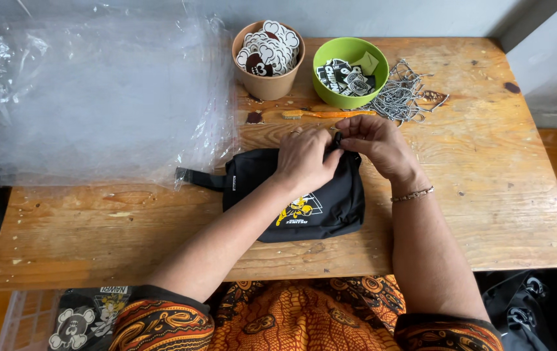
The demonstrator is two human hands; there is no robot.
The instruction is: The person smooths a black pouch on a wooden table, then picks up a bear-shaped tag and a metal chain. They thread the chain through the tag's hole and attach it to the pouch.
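From the head view I see both hands meeting at the top edge of a black pouch (pixel 304 195) lying near the middle of the wooden bench (pixel 499 195). My left hand (pixel 304 158) lies over the pouch's upper edge with fingers curled in a narrow pinch; my right hand (pixel 377 144) pinches a small black pull at the same edge. The pouch's strap (pixel 199 178) runs left under a heap of clear plastic bags (pixel 96 97) that covers the bench's left rear. Behind the hands sit a tan cup (pixel 267 81), a green bowl (pixel 350 73), an orange brush (pixel 327 114) and ball chains (pixel 402 97). Bare wood lies open to the right and along the near edge
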